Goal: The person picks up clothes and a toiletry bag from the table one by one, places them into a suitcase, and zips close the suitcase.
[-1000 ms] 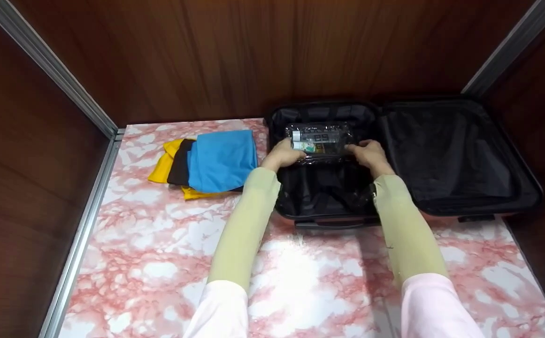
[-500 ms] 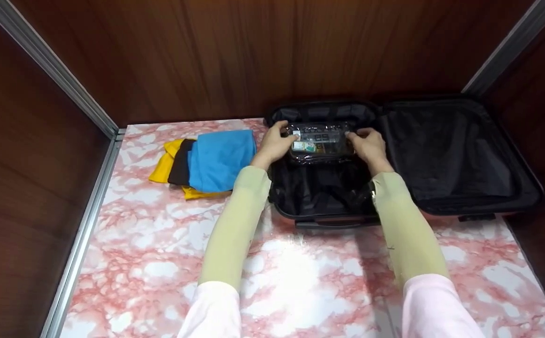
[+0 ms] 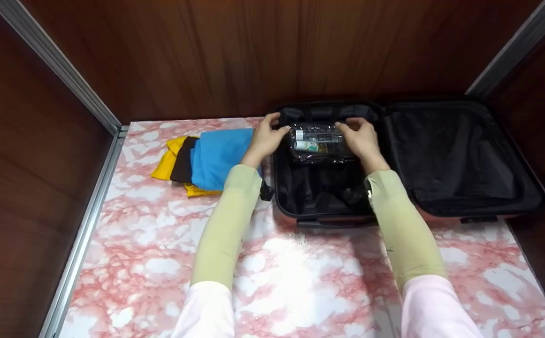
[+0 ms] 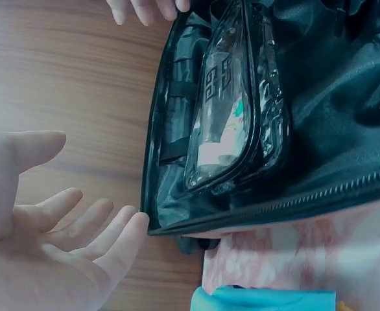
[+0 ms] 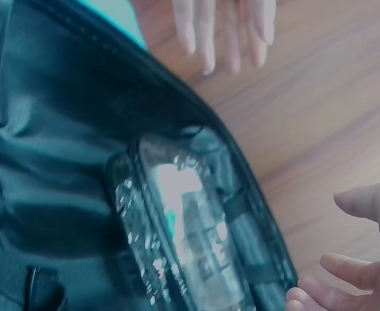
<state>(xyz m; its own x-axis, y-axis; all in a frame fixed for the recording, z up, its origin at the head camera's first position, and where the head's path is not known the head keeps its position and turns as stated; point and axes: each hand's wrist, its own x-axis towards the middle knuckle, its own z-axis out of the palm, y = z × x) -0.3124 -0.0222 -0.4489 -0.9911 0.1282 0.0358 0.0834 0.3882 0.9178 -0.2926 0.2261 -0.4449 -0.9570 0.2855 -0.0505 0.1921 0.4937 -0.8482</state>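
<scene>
A clear toiletry bag (image 3: 331, 149) with black trim lies in the far part of the open black suitcase (image 3: 310, 192). Through its plastic show a white-capped bottle (image 4: 211, 139) and a tube with a green mark (image 3: 306, 146). My left hand (image 3: 265, 142) is spread over the suitcase's left rim, off the bag's left end. In the left wrist view that palm shows bare, with fingers loosely bent. My right hand (image 3: 361, 141) hovers by the bag's right end, its fingers relaxed and apart from it in the right wrist view (image 5: 355, 259).
Folded clothes, a blue piece (image 3: 220, 162) over brown and yellow (image 3: 163, 166) ones, lie left of the suitcase. The suitcase's other half (image 3: 455, 155) lies opened to the right. A wooden panel (image 3: 300, 56) stands behind, and the tabletop (image 3: 159, 263) is pink-and-white marbled.
My left hand has let go of the bag's left side and moved up and left. My right hand has come off its right end and shifted farther back. The bag stays in place.
</scene>
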